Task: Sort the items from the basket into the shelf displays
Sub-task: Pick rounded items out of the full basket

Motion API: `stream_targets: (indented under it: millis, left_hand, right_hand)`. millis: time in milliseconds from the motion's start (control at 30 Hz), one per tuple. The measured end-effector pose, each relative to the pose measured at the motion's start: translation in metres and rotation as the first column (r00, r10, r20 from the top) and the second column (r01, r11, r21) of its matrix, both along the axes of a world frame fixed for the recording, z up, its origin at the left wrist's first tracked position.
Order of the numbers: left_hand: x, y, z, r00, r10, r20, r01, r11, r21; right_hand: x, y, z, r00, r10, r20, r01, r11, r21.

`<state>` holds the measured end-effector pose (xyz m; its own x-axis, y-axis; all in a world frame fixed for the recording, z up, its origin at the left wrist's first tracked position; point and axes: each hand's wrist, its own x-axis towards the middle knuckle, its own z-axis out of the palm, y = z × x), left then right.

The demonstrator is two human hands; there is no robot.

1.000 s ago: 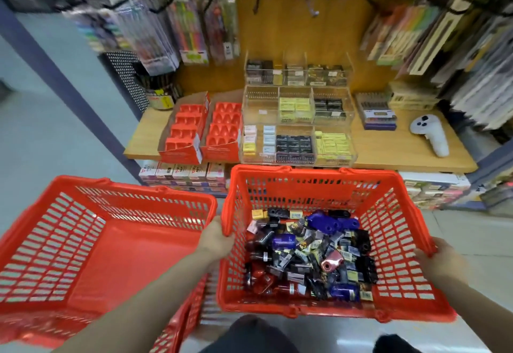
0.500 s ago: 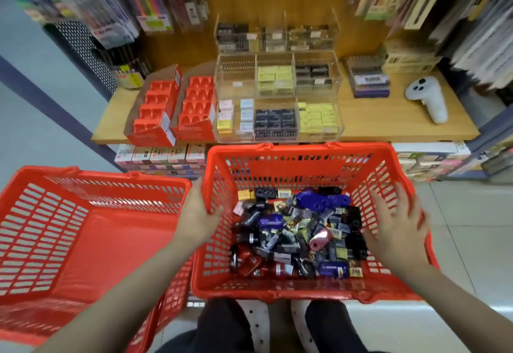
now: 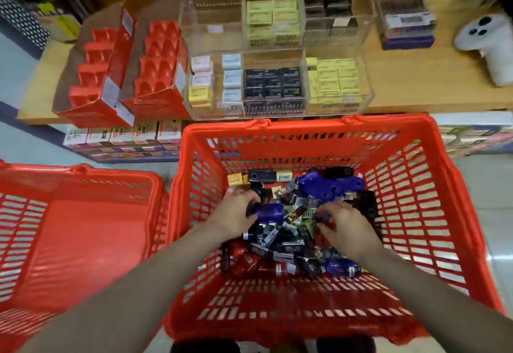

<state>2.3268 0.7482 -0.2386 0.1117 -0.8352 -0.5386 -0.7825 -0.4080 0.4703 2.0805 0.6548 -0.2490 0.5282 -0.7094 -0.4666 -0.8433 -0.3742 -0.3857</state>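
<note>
— Hard to read on the left? Second red basket [image 3: 83,241] cut off by the frame edge, only its floor and near walls showing.

— Also blurred: red cardboard display boxes [image 3: 125,75] on the wooden shelf [image 3: 416,94], labels unreadable. Clear compartment display [image 3: 277,55] holding small yellow, black and pale boxes, print too smeared to make out.

— And the hands?

— Both reaching down into the main red basket [image 3: 416,214]. Left hand [image 3: 236,214] lying over the heap of small items [image 3: 291,227], fingers curled around a purple piece [image 3: 269,211]. Right hand [image 3: 347,230] just beside it, fingers bent and pinching something small and dark [image 3: 323,217]; cannot tell what it is.

— Much covered up?

— Middle of the heap hidden beneath both palms. Bottom edge of the frame cutting off both forearms.

— Room to move?

— Heap bunched toward the far half of the basket floor; bare mesh floor nearer the body. Basket's far rim just beside the shelf's front edge. White controller [image 3: 488,44] far right on the shelf, partly cut off.
</note>
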Motion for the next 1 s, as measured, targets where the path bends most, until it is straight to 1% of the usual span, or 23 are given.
stream_targets:
  millis: [100, 200, 333, 400, 433, 467, 533, 567, 600, 633, 667, 700, 733, 767, 800, 833, 867, 900, 933, 1000]
  left_hand:
    - [-0.004, -0.008, -0.008, 0.995, -0.071, 0.064, 0.069, 0.997, 0.037]
    - [-0.011, -0.017, -0.020, 0.980, -0.166, 0.112, 0.163, 0.986, 0.033]
    - [-0.027, -0.018, -0.035, 0.935, -0.256, 0.246, 0.258, 0.966, 0.026]
    - [-0.030, -0.011, -0.041, 0.924, -0.254, 0.284, 0.264, 0.965, 0.007]
    - [-0.030, -0.010, -0.043, 0.934, -0.235, 0.268, 0.251, 0.968, -0.023]
    - [-0.028, -0.009, -0.044, 0.958, -0.185, 0.218, 0.204, 0.976, -0.071]
    - [-0.023, -0.008, -0.041, 0.997, 0.002, 0.079, 0.012, 0.985, -0.174]
    - [-0.021, -0.009, -0.037, 0.995, 0.095, 0.015, -0.091, 0.979, -0.183]
    - [-0.020, -0.013, -0.032, 0.981, 0.181, -0.068, -0.189, 0.970, -0.151]
    - [-0.019, -0.017, -0.028, 0.944, 0.268, -0.190, -0.288, 0.954, -0.084]
    - [-0.018, -0.020, -0.025, 0.868, 0.365, -0.338, -0.386, 0.922, 0.003]
    - [-0.020, -0.022, -0.022, 0.751, 0.455, -0.479, -0.469, 0.878, 0.098]
    - [-0.022, -0.024, -0.019, 0.617, 0.528, -0.583, -0.529, 0.827, 0.190]
    - [-0.026, -0.025, -0.015, 0.476, 0.587, -0.655, -0.567, 0.774, 0.281]
    - [-0.032, -0.027, -0.012, 0.319, 0.634, -0.704, -0.587, 0.716, 0.378]
    - [-0.037, -0.030, -0.009, 0.168, 0.672, -0.722, -0.592, 0.654, 0.471]
    - [-0.043, -0.034, -0.007, 0.066, 0.696, -0.715, -0.586, 0.607, 0.537]
    - [-0.048, -0.037, -0.005, 0.008, 0.705, -0.709, -0.575, 0.583, 0.574]
    - [-0.054, -0.039, -0.004, -0.029, 0.702, -0.712, -0.565, 0.576, 0.590]
    - [-0.063, -0.043, -0.005, -0.089, 0.683, -0.725, -0.580, 0.556, 0.595]
  right_hand:
    - [0.002, -0.012, -0.004, 0.998, -0.039, 0.048, 0.042, 0.997, -0.069]
    - [0.006, -0.023, -0.013, 0.999, -0.027, 0.025, 0.031, 0.985, -0.171]
    - [0.009, -0.020, -0.024, 0.998, -0.062, 0.012, 0.063, 0.984, -0.169]
    - [0.009, -0.019, -0.028, 0.999, -0.049, 0.014, 0.051, 0.977, -0.206]
    - [0.010, -0.022, -0.029, 0.999, -0.038, 0.008, 0.039, 0.971, -0.238]
    - [0.011, -0.026, -0.028, 1.000, -0.024, -0.006, 0.021, 0.963, -0.270]
    - [0.012, -0.034, -0.029, 0.998, 0.040, -0.052, -0.055, 0.946, -0.321]
    - [0.013, -0.037, -0.028, 0.996, 0.063, -0.065, -0.081, 0.940, -0.331]
    - [0.013, -0.040, -0.027, 0.996, 0.066, -0.061, -0.083, 0.939, -0.333]
    - [0.013, -0.042, -0.025, 0.998, 0.044, -0.033, -0.052, 0.946, -0.320]
    - [0.012, -0.043, -0.022, 1.000, -0.010, 0.027, 0.017, 0.959, -0.281]
    - [0.010, -0.043, -0.018, 0.989, -0.094, 0.114, 0.116, 0.972, -0.206]
    - [0.008, -0.042, -0.014, 0.960, -0.192, 0.204, 0.217, 0.971, -0.105]
    - [0.006, -0.038, -0.009, 0.919, -0.281, 0.276, 0.291, 0.957, 0.004]
    - [0.005, -0.032, -0.002, 0.879, -0.344, 0.330, 0.332, 0.939, 0.093]
    - [0.007, -0.022, 0.003, 0.847, -0.376, 0.376, 0.346, 0.927, 0.146]
    - [0.011, -0.009, 0.008, 0.816, -0.390, 0.426, 0.350, 0.921, 0.172]
    - [0.017, 0.004, 0.011, 0.784, -0.399, 0.476, 0.356, 0.917, 0.182]
    - [0.024, 0.016, 0.013, 0.754, -0.411, 0.512, 0.368, 0.910, 0.190]
    - [0.034, 0.031, 0.015, 0.723, -0.424, 0.546, 0.368, 0.905, 0.214]
